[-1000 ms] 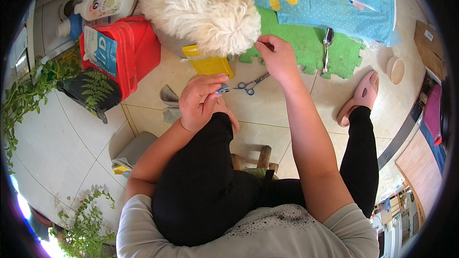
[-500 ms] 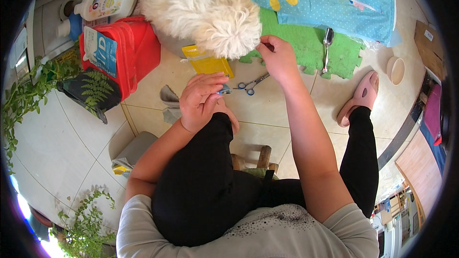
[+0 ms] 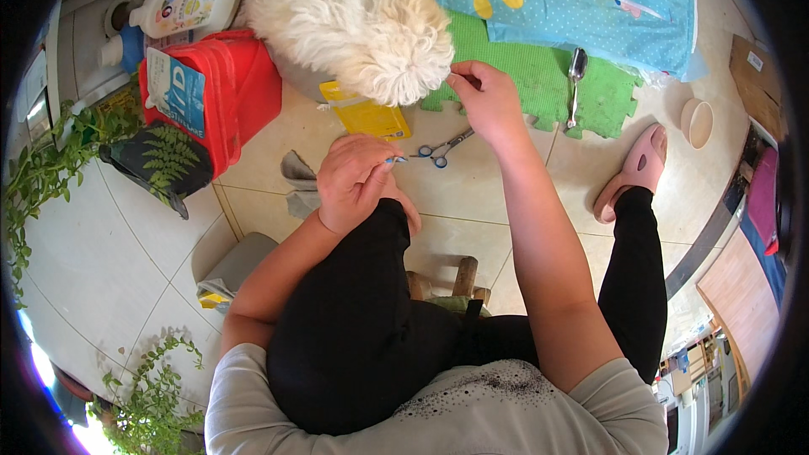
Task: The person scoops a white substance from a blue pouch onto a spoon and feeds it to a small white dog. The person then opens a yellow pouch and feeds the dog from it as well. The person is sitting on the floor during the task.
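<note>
A fluffy white dog [image 3: 337, 21] is in front of me, its head lowered toward my hands. My right hand [image 3: 490, 101] is closed in a pinch at the right edge of the dog's head. Whether fur or some small thing is between those fingertips I cannot make out. My left hand [image 3: 354, 181] hangs above my left knee, fingers curled round a small blue item [image 3: 394, 159]; only a bit of it shows by the thumb, so its kind is hidden. Scissors with blue-ringed handles [image 3: 442, 152] lie on the floor between my hands. Behind my left hand is a flat yellow packet [image 3: 371, 111].
On a green foam mat [image 3: 539, 76] lie a metal spoon [image 3: 576, 84] and a blue patterned cloth [image 3: 581, 0]. At left are a red container [image 3: 244, 88], a white bottle [image 3: 190, 7] and leafy plants [image 3: 50, 160]. A small bowl [image 3: 697, 124] sits beyond my pink slipper [image 3: 636, 168].
The dog's head has shifted slightly left, and my right fingertips have followed it. My left fingers have curled inward, covering more of the small blue item.
</note>
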A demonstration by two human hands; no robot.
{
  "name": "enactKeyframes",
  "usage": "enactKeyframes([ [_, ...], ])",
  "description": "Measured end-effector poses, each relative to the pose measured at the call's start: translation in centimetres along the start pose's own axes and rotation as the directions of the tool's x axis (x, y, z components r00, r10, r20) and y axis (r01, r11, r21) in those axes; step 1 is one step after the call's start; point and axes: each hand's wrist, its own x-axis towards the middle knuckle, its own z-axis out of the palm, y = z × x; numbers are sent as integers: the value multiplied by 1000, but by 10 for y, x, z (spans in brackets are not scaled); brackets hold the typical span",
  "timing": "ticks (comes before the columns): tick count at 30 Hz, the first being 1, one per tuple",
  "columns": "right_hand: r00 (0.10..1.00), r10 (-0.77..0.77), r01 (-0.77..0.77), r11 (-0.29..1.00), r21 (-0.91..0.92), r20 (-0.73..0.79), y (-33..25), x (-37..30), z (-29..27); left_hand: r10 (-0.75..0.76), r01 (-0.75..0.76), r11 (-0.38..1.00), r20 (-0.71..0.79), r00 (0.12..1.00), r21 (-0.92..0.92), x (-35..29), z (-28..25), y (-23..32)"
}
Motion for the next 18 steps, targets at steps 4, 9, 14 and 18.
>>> enactKeyframes([
  [4,1000,-5,5,1000,-4,4,1,0,1,-32,32,999,-14,999,35,-7,1,-4],
  [9,1000,-11,11,1000,-6,5,1,0,0,-102,101,995,-53,993,-10,-13,4,-9],
  [14,1000,-4,4,1000,-23,9,-1,-1,0,-133,135,991,-113,985,9,-15,6,-10],
  [18,1000,-11,11,1000,-6,2,3,-1,1,-216,215,976,-119,969,-22,-17,7,-9],
])
